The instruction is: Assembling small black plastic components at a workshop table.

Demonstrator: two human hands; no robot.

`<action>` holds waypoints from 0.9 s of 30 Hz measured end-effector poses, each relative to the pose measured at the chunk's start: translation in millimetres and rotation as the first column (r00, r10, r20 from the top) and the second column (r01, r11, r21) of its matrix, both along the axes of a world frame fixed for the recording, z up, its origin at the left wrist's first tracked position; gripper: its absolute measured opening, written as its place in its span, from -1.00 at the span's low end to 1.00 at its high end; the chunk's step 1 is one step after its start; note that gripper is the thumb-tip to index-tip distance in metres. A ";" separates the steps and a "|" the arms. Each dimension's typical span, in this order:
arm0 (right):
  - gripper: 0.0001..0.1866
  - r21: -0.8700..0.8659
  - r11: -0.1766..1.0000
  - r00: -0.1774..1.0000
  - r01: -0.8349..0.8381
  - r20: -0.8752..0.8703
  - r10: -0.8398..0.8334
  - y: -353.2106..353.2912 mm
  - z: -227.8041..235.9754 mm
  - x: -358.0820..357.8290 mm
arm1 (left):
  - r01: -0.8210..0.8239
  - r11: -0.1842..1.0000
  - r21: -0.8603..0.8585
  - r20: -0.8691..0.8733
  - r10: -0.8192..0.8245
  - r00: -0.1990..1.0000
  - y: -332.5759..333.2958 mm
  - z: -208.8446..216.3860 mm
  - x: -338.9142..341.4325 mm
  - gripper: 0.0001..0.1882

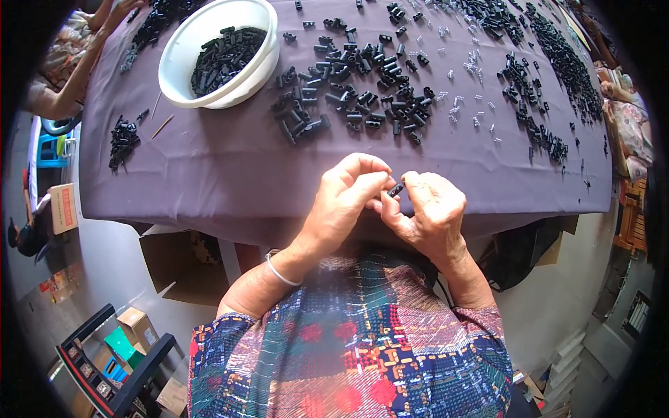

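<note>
Just past the table's near edge, my two hands meet around a small black plastic part. My right hand grips it between thumb and curled fingers. Close against it is my left hand, thumb and forefinger pinched together; whatever is between those fingertips is too small to make out. Beyond my hands lies a loose spread of black plastic parts, some of them short tubes. Small clear or silvery pieces are scattered to its right.
A white tub half full of black pieces stands at the left. A small black pile and a thin stick lie near it. More black parts cover the right side. Another person's arm reaches in at the far left.
</note>
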State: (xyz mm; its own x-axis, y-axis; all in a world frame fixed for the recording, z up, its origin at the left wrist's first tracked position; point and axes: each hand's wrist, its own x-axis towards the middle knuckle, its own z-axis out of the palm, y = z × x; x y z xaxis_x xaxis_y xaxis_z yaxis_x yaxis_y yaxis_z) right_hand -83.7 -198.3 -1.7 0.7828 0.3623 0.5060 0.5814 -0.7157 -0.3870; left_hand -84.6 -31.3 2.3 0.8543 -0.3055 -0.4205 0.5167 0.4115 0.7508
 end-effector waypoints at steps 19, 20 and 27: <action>-0.81 0.068 0.998 0.999 -0.012 0.033 0.010 -0.5 -10.5 11.9 | 0.052 0.997 -0.051 0.032 -0.051 0.998 1.3 -6.3 2.6 -0.85; -0.80 0.044 0.999 0.999 -0.027 0.045 0.025 -1.7 -12.6 12.0 | 0.054 0.998 -0.029 0.021 -0.053 0.998 0.6 -4.1 3.8 -0.85; -0.78 -0.029 0.999 0.995 -0.038 -0.090 0.035 2.4 -5.4 2.3 | 0.082 0.994 0.069 0.128 -0.091 0.988 1.2 -5.6 -0.2 -0.90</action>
